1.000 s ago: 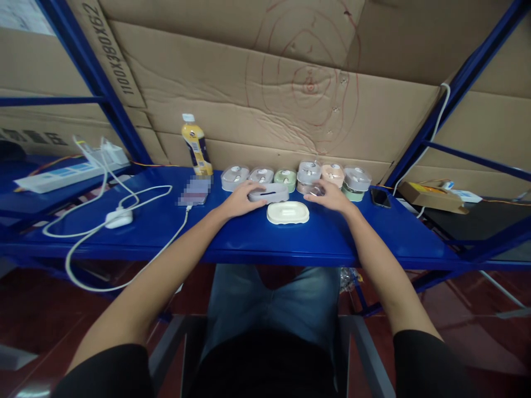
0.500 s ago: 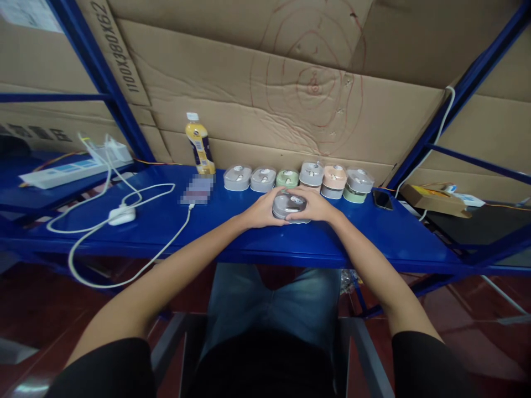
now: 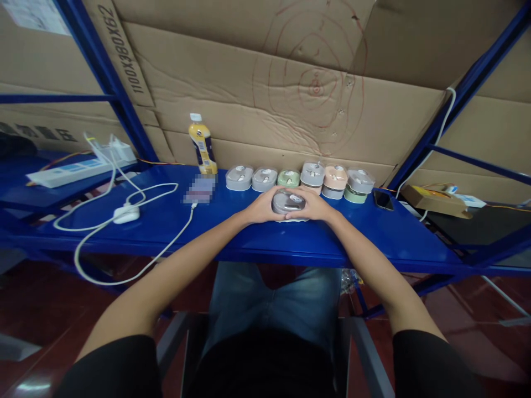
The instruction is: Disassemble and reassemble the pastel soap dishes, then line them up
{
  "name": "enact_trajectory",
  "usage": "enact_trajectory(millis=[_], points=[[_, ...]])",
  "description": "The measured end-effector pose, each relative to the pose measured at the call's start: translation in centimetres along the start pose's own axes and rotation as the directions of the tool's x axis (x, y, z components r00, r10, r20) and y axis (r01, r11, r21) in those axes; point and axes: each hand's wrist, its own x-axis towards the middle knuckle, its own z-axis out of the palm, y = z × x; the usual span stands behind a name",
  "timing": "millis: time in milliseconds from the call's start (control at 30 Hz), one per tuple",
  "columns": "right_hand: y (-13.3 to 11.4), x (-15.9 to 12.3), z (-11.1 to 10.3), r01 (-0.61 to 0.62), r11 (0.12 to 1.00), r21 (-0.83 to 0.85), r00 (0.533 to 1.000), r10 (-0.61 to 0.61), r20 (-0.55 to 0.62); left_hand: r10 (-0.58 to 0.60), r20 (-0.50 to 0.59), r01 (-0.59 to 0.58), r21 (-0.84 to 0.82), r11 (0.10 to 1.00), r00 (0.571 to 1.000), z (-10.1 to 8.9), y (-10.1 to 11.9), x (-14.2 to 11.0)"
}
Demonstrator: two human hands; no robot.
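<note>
At my far left a white power strip lies on the blue shelving, with plugs at its right end. Next comes a white adapter on the blue table, and a white cable loops over the table's front edge and up to a flat device, whose surface is blurred out. Just behind that stands a yellow bottle, upright, with a white cap.

Along the back I see a grey container, a second grey container and a green container. In front of these, my left hand is clamped on the left side of a grey lidded box, near the middle of the table. My right hand grips its right side, so both hands close around it. A pale edge shows under the box; I cannot tell whether the two touch.

Behind my right hand sits a grey-over-pink stack, then a peach-over-grey stack and a grey-over-green stack. Just right of them lies a dark phone, and beyond it a cardboard box.
</note>
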Motion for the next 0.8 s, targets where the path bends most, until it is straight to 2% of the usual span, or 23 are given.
enact_trajectory(millis=[333, 567, 667, 733, 800], points=[[1.7, -0.4, -0.6, -0.056, 0.991, 0.121, 0.998, 0.053, 0.033, -0.093, 0.021, 0.094, -0.041, 0.995, 0.995, -0.8, -0.4, -0.5], [2.2, -0.5, -0.1, -0.016, 0.991, 0.132, 0.997, 0.006, 0.076, -0.088, 0.102, 0.078, 0.098, 0.992, 0.991, -1.1, 0.2, -0.6], [2.4, -0.7, -0.7, -0.054, 0.989, 0.134, 0.997, 0.046, 0.06, -0.1, 0.019, 0.096, 0.146, 0.985, 0.995, -1.5, 0.6, -0.8], [2.5, -0.8, -1.5, -0.124, 0.98, 0.157, 0.99, 0.132, -0.044, -0.115, -0.099, 0.131, 0.166, 0.977, 0.988, -2.1, 0.9, -0.6], [2.5, -0.9, -2.5, -0.186, 0.964, 0.189, 0.953, 0.224, -0.206, -0.162, -0.278, 0.218, 0.181, 0.959, 0.947, -2.5, 1.3, 0.4]])
